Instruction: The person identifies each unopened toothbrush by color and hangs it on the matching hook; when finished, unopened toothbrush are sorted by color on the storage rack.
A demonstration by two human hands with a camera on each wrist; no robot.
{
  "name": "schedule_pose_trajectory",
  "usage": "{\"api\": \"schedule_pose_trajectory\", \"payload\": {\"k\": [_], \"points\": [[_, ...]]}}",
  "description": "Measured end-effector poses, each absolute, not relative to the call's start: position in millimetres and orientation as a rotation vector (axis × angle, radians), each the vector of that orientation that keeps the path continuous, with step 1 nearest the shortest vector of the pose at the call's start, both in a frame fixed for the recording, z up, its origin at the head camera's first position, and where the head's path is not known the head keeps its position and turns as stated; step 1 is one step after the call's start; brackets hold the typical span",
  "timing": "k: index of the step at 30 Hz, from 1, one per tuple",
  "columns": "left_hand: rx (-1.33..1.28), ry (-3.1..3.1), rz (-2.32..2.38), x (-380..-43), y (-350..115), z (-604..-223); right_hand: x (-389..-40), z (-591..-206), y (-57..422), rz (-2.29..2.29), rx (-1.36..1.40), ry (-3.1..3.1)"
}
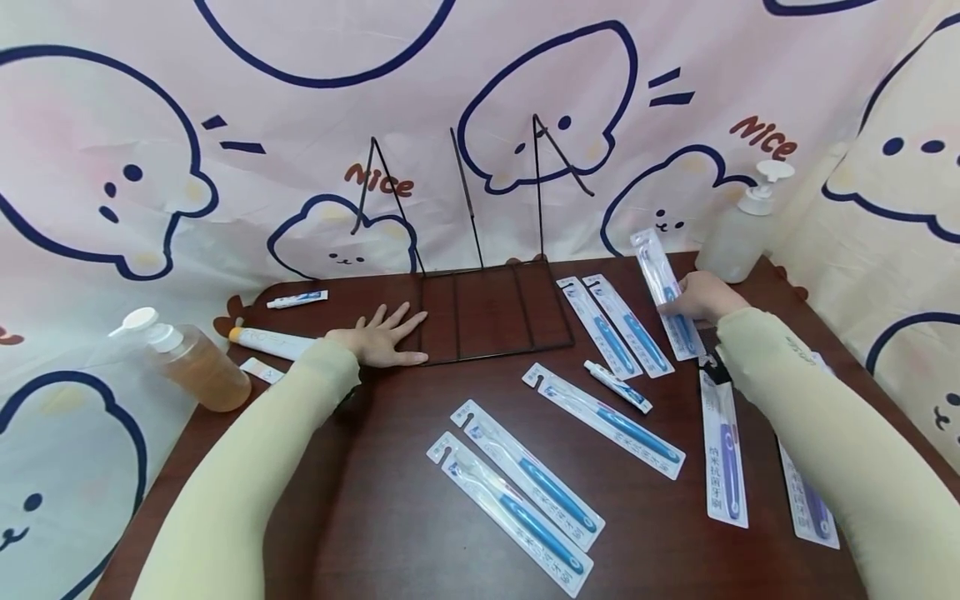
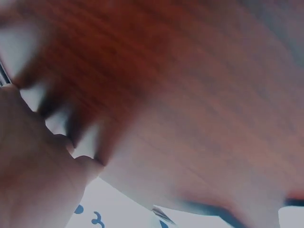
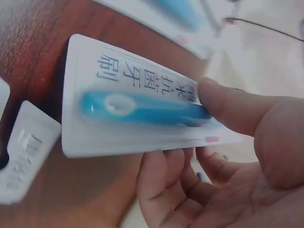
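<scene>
While the desk (image 1: 390, 500) carries a wire rack (image 1: 495, 355), the left hand (image 1: 382, 340) lies beside it, fingers (image 1: 409, 322) spread, contact hard to judge; the right hand (image 1: 703, 297) pinches a toothbrush pack (image 3: 137, 111) over the desk's far right, which might slip if that pinch loosens.

Glossy wood-grained table (image 1: 390, 467), toothbrush pack (image 3: 137, 114) in shiny clear plastic, matt metal-looking wire rack (image 1: 456, 321), lightly creased cloth-like backdrop (image 1: 300, 108), smooth translucent plastic pump bottle (image 1: 204, 367), matt cloth sleeve (image 1: 247, 467)
</scene>
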State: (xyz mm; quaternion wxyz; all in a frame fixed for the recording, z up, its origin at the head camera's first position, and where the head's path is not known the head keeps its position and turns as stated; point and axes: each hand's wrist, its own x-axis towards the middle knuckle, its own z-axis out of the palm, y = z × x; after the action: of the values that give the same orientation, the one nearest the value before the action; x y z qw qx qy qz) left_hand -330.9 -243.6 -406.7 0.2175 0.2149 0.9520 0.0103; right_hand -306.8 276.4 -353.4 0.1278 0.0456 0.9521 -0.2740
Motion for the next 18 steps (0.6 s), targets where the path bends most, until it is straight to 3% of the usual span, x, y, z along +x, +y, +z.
{"api": "schedule_pose_trajectory", "payload": {"k": [8,18], "points": [[0.612,2.608,0.054,-331,-243,-402,-255,-319,258,-1.106,-0.079,2.874],[0.631,2.626,0.076,-330,-244,-403,-211,-310,197,-1.247,-0.480,2.971]]}}
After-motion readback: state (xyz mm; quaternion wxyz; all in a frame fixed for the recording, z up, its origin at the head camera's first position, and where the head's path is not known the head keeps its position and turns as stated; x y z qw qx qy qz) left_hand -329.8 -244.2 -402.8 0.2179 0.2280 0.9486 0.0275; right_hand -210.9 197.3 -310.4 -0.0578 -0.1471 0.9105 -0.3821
